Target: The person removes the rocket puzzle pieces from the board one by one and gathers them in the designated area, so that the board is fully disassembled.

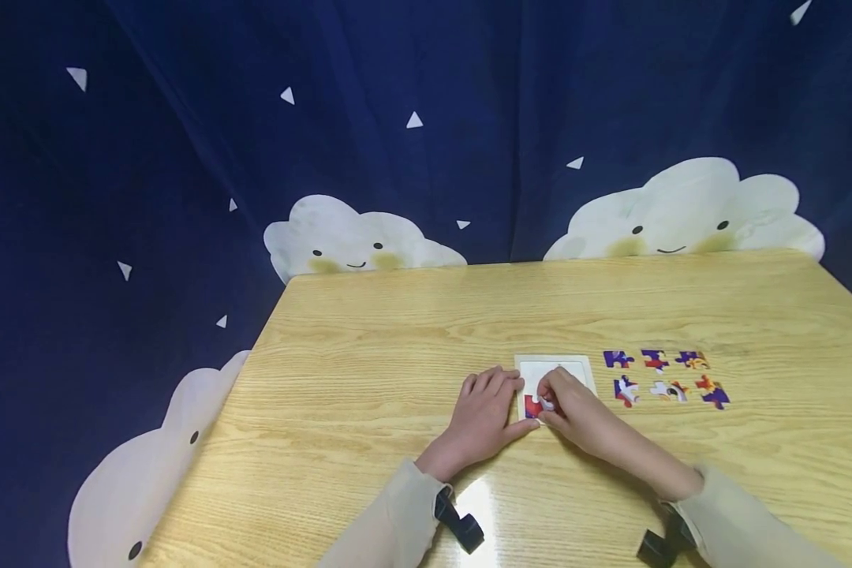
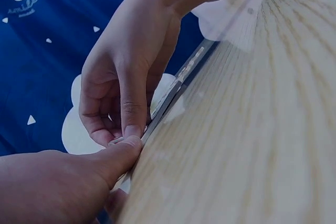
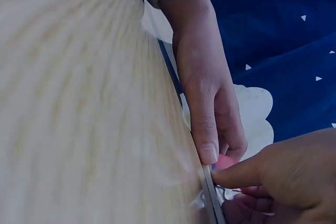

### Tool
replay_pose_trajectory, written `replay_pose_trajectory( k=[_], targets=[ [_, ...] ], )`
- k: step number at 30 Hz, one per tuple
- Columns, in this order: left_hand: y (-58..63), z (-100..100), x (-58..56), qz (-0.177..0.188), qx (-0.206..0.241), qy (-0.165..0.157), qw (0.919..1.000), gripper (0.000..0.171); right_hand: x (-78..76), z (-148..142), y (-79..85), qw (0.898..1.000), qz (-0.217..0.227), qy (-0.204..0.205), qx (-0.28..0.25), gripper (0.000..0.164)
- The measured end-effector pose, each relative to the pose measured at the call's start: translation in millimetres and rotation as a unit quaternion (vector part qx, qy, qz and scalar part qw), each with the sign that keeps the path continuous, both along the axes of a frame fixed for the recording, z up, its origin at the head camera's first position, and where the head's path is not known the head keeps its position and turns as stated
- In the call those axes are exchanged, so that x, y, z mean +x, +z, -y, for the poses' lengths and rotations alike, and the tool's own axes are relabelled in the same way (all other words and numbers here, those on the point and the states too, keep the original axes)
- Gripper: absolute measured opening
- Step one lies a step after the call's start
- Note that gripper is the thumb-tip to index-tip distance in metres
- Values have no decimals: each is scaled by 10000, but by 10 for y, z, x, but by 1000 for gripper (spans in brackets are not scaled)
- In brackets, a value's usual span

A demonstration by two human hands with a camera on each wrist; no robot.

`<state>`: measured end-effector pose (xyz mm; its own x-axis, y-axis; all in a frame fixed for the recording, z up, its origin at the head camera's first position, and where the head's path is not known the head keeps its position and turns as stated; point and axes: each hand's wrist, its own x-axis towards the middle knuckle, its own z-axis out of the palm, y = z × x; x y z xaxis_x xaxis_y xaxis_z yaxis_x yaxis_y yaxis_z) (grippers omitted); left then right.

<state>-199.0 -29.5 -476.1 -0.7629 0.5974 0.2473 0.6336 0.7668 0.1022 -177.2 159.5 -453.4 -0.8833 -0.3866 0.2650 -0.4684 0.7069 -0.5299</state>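
A white square puzzle tray (image 1: pixel 532 368) lies on the table in the head view. In its lower left corner sits a red and purple puzzle piece (image 1: pixel 532 406). My left hand (image 1: pixel 477 420) rests along the tray's left side, fingers extended, its thumb at the front edge. Over the tray, my right hand (image 1: pixel 581 412) pinches a pale puzzle piece (image 1: pixel 547 405) beside the red one, and its fingers hide part of it. The right wrist view has the left thumb (image 3: pixel 207 129) pressing at the tray's rim, close to the right fingertips.
Right of the tray, several loose puzzle pieces (image 1: pixel 655 360) lie in two rows on the wooden table (image 1: pixel 369 339). Behind the table hangs a dark blue curtain (image 1: pixel 369 71) with white triangles and smiling clouds.
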Motion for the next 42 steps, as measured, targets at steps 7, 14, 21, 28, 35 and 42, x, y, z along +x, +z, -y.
replay_pose_trajectory(
  k=[7,14,21,28,35,42],
  targets=[
    [13,-5,2,69,42,-28,10000,58,39,-16,-53,9990,-419,56,-163,31],
    [3,-4,3,66,1,46,10000,58,33,-51,-88,9980,-410,96,-472,29],
    [-7,-5,1,150,9,50,9999,58,21,-79,-101,9974,-173,48,-692,26],
    [13,0,7,184,45,56,9998,58,29,-116,-121,9946,-17,91,-1034,23],
    [24,-1,6,196,9,66,9998,59,-2,-185,-73,9895,639,-128,-1292,20],
    [21,1,6,264,13,66,9996,60,18,-239,-8,9826,1178,-138,-1426,17]
  ],
)
